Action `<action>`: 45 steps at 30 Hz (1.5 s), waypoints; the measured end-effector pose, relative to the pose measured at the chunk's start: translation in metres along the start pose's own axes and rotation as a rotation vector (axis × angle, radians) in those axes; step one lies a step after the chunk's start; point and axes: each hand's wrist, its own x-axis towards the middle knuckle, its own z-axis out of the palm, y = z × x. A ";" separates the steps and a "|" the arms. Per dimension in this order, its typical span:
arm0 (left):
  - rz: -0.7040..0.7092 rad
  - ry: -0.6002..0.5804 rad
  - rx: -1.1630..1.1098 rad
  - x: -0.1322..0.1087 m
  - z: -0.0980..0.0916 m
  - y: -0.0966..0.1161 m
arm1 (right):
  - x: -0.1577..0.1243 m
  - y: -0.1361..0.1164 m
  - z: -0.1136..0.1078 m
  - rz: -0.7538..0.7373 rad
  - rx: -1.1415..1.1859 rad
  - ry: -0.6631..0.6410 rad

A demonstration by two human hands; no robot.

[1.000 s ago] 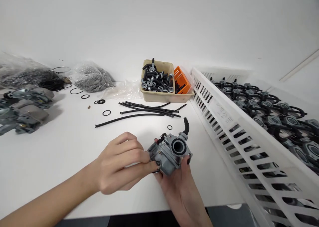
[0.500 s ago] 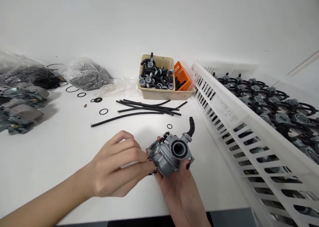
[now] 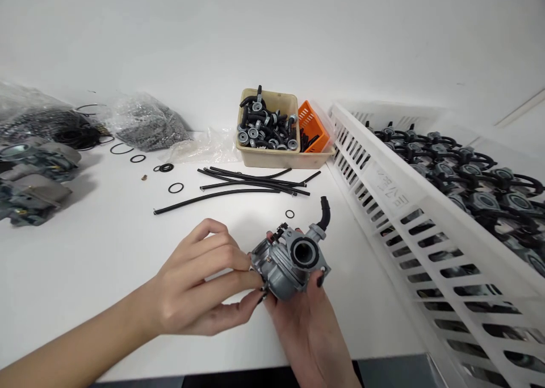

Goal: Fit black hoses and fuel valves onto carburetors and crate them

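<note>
A grey metal carburetor (image 3: 289, 260) with a round bore and a short black hose elbow on top is held just above the white table. My right hand (image 3: 309, 320) cups it from below, fingers wrapped round its body. My left hand (image 3: 198, 283) comes in from the left with fingertips pinched against the carburetor's left side; what they pinch is too small to make out.
A white slatted crate (image 3: 409, 218) full of finished carburetors runs along the right. A beige bin (image 3: 272, 158) of black-and-silver fittings and an orange basket (image 3: 310, 128) stand behind. Black hoses (image 3: 251, 184), loose O-rings (image 3: 176, 188), plastic bags (image 3: 142, 124) and several bare carburetors (image 3: 32, 181) lie left.
The carburetor and both hands stay nearly in place; my left fingertips have shifted slightly along its left side. The view has tilted a little.
</note>
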 end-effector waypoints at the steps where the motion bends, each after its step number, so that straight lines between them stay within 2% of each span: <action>1: 0.006 0.001 0.011 -0.001 0.000 0.000 | 0.000 0.000 0.000 0.001 -0.007 0.001; 19: 0.058 -0.037 -0.008 0.002 -0.004 0.000 | -0.001 0.000 0.000 0.028 0.002 0.023; 30: 0.009 -0.005 -0.073 0.002 -0.002 0.000 | 0.000 0.000 -0.002 0.027 -0.031 -0.026; 45: -0.036 0.040 -0.166 0.001 0.001 -0.002 | -0.001 -0.002 0.003 0.034 -0.023 -0.002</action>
